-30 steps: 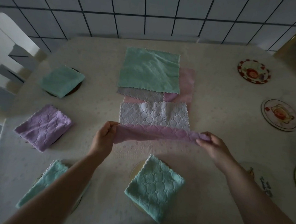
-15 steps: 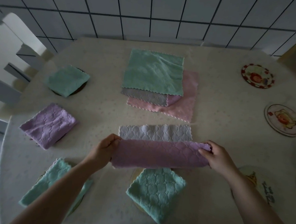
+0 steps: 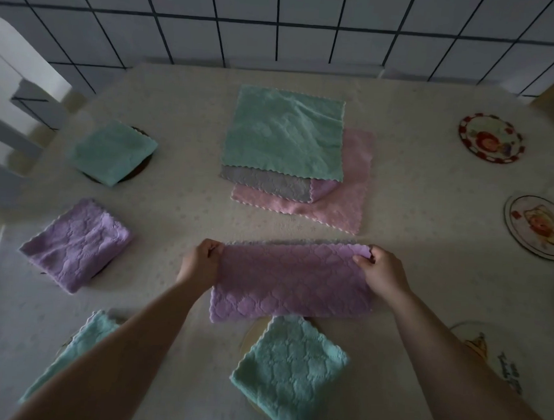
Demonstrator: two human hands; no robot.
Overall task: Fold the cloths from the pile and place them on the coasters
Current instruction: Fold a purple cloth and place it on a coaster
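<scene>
A purple cloth (image 3: 292, 280) lies folded in half on the table in front of me, its far edge lined up over the grey underside. My left hand (image 3: 199, 263) pinches its far left corner and my right hand (image 3: 379, 271) pinches its far right corner. The pile (image 3: 286, 135) sits beyond, with a green cloth on top, then grey, purple and pink ones. Folded cloths rest on coasters: green (image 3: 113, 152) at far left, purple (image 3: 77, 249) at left, green (image 3: 76, 343) partly under my left arm, green (image 3: 288, 369) near me.
Bare coasters lie to the right: a red-rimmed one (image 3: 491, 138), a picture one (image 3: 540, 226), and a pale one (image 3: 487, 352) partly under my right forearm. A white chair (image 3: 13, 102) stands at the table's left. A tiled wall (image 3: 280, 25) runs behind the table.
Both hands carried the cloth's near edge over to the far edge, folding it in half so the purple side covers the grey side.
</scene>
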